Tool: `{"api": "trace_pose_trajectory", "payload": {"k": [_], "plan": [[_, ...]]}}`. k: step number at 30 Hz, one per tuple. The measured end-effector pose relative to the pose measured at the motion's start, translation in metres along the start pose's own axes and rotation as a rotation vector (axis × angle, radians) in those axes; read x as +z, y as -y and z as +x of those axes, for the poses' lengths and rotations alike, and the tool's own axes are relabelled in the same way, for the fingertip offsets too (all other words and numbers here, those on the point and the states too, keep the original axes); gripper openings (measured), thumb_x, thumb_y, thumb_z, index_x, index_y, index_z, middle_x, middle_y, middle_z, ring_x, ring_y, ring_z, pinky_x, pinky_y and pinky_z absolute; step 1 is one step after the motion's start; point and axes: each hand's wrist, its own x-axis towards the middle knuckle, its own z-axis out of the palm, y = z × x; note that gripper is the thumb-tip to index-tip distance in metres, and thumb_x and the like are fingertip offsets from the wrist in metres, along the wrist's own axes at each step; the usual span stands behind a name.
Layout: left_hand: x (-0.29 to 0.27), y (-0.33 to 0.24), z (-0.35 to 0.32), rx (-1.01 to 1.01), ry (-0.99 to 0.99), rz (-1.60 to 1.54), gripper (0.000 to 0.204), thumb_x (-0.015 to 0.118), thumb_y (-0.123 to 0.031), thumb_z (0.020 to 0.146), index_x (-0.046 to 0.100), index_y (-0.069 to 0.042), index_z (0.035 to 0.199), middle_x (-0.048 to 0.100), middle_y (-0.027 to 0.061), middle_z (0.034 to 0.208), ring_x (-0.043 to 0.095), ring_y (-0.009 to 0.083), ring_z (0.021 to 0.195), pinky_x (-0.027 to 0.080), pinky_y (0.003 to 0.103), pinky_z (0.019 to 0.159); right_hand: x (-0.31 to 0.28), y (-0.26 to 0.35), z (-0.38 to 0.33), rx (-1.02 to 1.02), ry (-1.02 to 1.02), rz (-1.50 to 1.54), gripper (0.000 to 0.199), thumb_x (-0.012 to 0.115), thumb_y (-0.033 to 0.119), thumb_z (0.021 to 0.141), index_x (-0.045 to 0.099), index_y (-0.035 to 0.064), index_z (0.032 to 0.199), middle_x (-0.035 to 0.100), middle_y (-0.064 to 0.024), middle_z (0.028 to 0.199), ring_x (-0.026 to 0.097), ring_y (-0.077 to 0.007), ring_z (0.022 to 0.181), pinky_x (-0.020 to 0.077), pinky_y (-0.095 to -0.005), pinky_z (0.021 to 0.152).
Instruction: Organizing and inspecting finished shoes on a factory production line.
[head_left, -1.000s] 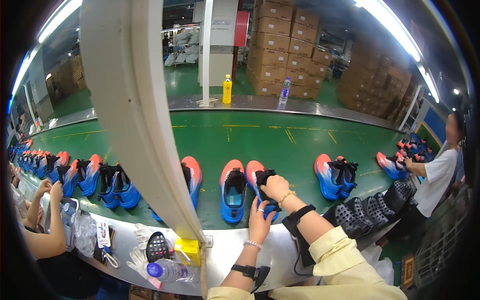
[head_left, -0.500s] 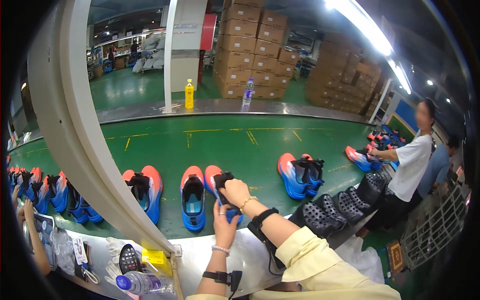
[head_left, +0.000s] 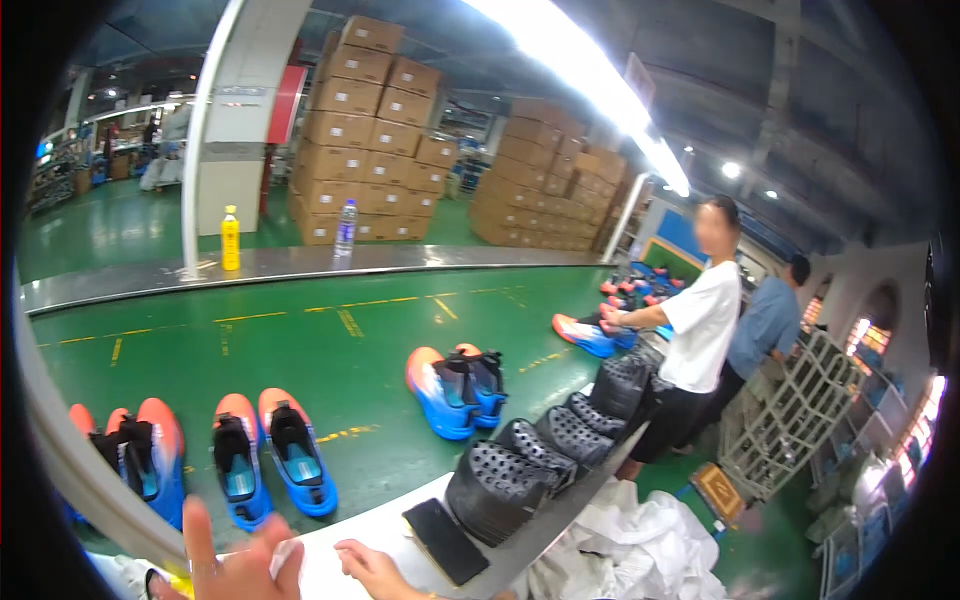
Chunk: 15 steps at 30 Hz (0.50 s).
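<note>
My left hand (head_left: 245, 562) is at the lower edge, smeared by motion, with its fingers raised and apart. A pale patch shows between its fingers; I cannot make out what it is. To its right is my right hand (head_left: 378, 572), fingers loosely stretched toward the left, with nothing seen in them. Just beyond the hands, a coral-and-blue sneaker (head_left: 238, 465) and its mate (head_left: 298, 455) stand side by side on the green conveyor belt (head_left: 370, 400), toes pointing away. A black phone-like slab (head_left: 445, 541) lies on the white ledge right of my right hand.
More sneakers stand left (head_left: 150, 455) and right (head_left: 455, 392) on the belt. Black perforated clogs (head_left: 500, 480) line the ledge. A white-shirted person (head_left: 700, 320) handles a sneaker farther right. White plastic sheeting (head_left: 630, 540) lies below. A pale post (head_left: 80, 460) rises at left.
My hands have let go of the sneaker and drawn back toward me; it now stands beside its mate. My view has swung to the right.
</note>
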Motion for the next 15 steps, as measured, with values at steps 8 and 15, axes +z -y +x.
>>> {"api": "trace_pose_trajectory", "payload": {"k": [8,15], "plan": [[0.002,0.038,0.013,-0.445,0.581,-0.295,0.097,0.041,-0.071,0.093,0.000,-0.012,0.157,0.052,0.0405,0.128,0.020,0.0571,0.141,0.014,0.062,0.116,-0.006,0.019,0.004,0.061,-0.060,-0.056,0.022,0.056,0.022,0.098,0.062,0.0019,0.090,0.054,-0.0083,0.065,0.050,-0.0169,0.059,0.0430,-0.0349,0.057],[-0.012,0.062,0.010,-0.396,0.591,-0.474,0.087,0.046,-0.062,0.096,0.012,-0.009,0.156,0.059,0.0403,0.118,0.041,0.0634,0.125,0.036,0.068,0.101,-0.010,-0.007,0.007,0.093,0.044,-0.108,0.023,0.051,0.025,0.103,0.061,0.0056,0.111,0.052,-0.0018,0.067,0.047,-0.0075,0.060,0.0405,-0.0249,0.058]]}}
